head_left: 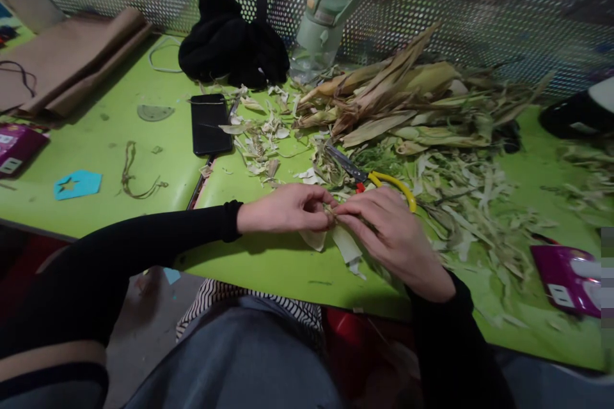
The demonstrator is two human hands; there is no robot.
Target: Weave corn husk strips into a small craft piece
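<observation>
My left hand (292, 209) and my right hand (384, 227) meet over the front of the green table (268, 268), fingertips together. Both are closed in a pinch on a pale strip of corn husk (346, 244), which hangs down between them with a ragged lower end. Another pale husk piece (314, 240) shows under my left hand. Just behind my right hand lie scissors with yellow handles (396, 186), their blades partly among scraps. Husk shreds (474, 204) spread to the right of my right hand.
A heap of dried corn husks (393, 102) lies at the back, beside a green water bottle (319, 32) and a black cloth bundle (230, 45). Left of the scraps are a phone (211, 124) and a blue paper piece (78, 185). A purple packet (568, 278) sits at the right.
</observation>
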